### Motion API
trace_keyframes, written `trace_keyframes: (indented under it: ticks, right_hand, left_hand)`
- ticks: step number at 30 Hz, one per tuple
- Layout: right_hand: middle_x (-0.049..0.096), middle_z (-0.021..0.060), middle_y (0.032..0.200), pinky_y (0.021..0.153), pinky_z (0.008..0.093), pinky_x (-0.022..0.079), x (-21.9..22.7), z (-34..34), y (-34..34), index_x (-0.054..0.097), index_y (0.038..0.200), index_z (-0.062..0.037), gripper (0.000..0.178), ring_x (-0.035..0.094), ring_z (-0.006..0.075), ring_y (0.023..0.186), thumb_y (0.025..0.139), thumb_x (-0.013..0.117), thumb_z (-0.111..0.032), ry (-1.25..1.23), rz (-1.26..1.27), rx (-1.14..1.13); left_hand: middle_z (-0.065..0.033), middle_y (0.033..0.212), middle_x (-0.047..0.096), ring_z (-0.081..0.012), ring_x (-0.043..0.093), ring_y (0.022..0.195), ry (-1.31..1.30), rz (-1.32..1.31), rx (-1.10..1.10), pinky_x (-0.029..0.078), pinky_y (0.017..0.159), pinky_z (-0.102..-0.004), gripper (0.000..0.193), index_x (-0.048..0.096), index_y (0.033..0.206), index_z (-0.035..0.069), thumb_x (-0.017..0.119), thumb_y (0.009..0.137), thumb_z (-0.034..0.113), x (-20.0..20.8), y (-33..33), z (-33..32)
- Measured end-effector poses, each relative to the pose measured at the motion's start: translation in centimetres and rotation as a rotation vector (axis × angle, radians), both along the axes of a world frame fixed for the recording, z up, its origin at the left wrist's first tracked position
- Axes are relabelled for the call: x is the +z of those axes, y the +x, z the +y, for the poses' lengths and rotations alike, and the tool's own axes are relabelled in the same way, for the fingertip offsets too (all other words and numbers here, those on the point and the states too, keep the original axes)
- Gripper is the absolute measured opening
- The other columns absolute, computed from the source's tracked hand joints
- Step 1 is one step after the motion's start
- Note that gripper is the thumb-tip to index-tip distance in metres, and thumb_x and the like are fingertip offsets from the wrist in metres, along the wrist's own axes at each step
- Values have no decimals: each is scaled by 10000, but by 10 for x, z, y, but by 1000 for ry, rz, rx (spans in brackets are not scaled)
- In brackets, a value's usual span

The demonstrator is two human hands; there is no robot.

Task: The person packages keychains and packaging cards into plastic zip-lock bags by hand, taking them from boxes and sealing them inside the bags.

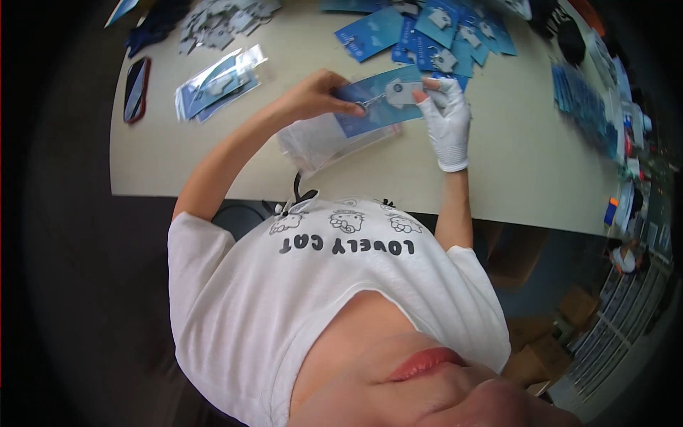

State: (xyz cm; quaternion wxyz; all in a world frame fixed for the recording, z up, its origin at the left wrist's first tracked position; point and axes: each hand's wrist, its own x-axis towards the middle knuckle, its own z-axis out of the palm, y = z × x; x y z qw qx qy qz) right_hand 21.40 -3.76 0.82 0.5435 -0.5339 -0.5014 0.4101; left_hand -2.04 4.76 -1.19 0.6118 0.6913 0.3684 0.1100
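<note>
Between my two hands is a blue backing card (377,117), held above the table. A white keychain tag (404,93) with a metal ring and chain lies across its face. My bare left hand (320,96) pinches the card's left end, thumb on top beside the ring. At the other end my right hand (447,124), in a white glove with bare thumb and fingertip, grips the card's right edge by the tag. Below the card, clear plastic bags (313,146) lie at the table's near edge, partly covered by it.
Blue cards with keychains (445,35) are heaped at the far middle. Loose white tags (220,25) form a pile at the far left. Bagged cards (220,84) and a phone (136,90) lie on the left. A row of packed blue cards (583,107) occupies the right side.
</note>
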Motion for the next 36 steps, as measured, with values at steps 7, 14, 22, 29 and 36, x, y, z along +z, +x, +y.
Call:
trace_keyframes:
  ticks: [7,14,22,29,36]
  right_hand:
    - [601,43,1000,824,259,495,-4,-3,35,540,1021,-42,202,626,122,950,860,660,-74,-168,5,274]
    - [632,74,993,760,244,517,14,-11,7,553,1024,3,191,644,135,881,855,637,-23,-129,-37,61]
    - [683,79,906,597,235,520,6,-21,-7,631,986,-11,158,623,79,749,892,646,-137,-39,77,-283]
    - [658,121,1044,885,301,449,10,-34,-18,670,978,-2,217,577,214,1049,941,560,-186,62,-99,5]
    - [594,175,1194,924,371,452,-30,53,84,519,1238,-2,715,565,293,1108,747,730,-477,60,-699,-314]
  left_hand:
    - [-22,821,677,-57,582,730,-200,-44,-71,477,657,-248,340,686,957,-40,812,730,180,-3,-6,-8]
    - [-12,768,636,-83,556,689,19,9,-19,448,639,-253,448,680,937,-16,804,715,352,15,52,6]
    - [-94,797,654,-127,543,708,62,110,-37,457,674,-290,502,642,978,-55,805,716,341,25,31,-7]
    - [-67,783,660,-113,563,716,-84,25,49,468,681,-274,447,660,965,-61,799,731,294,31,24,-15]
    - [-71,865,665,-107,600,773,156,151,222,486,669,-242,445,637,1070,-33,778,745,236,54,-60,-2]
